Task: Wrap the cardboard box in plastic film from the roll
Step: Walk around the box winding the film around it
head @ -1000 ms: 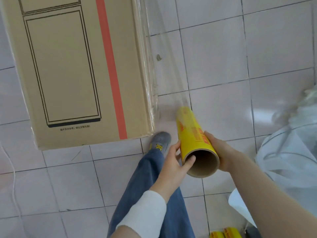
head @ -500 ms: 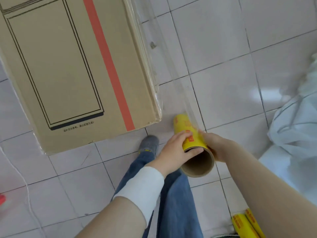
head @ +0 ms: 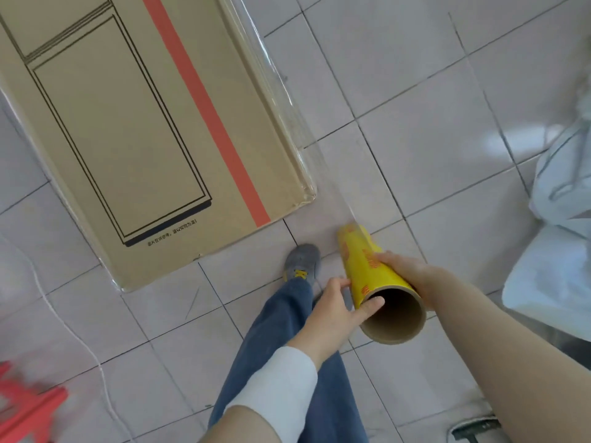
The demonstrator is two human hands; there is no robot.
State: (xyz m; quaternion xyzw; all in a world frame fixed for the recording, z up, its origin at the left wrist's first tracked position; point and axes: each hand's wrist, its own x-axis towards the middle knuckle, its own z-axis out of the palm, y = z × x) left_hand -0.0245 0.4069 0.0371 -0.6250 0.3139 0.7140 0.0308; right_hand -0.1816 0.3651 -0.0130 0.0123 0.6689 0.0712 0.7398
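Since half a second ago the left hand (head: 337, 310) has slipped off the top of the roll (head: 371, 282) to its side, and the roll has drawn further out from the near right corner of the cardboard box (head: 134, 129). Now the left thumb presses on the rim of the roll's open cardboard end, while the left fingers (head: 340, 282) lie curved against the roll's yellow side facing the box. The right hand (head: 407, 273) grips the roll from the side away from the box, its fingers curled over the yellow wrapper.

The roll is held above the tiled floor (head: 431, 139), just off the box's near right corner, with its far end pointing towards that corner. A sheet of clear plastic film (head: 329, 183) stretches taut from the roll's far end up to the box's right edge, where it clings in creases.

The box is large and flat, with an orange stripe and a black outlined panel. Near its closest edge stands a grey shoe (head: 302, 262) under a blue trouser leg (head: 287, 340). A white sleeve (head: 278, 388) covers the left forearm. A white cord (head: 80, 342) trails over the floor off the box's near left corner, beside a blurred red object (head: 27, 407). Well to the right of the box lies pale crumpled sheeting (head: 559, 219).
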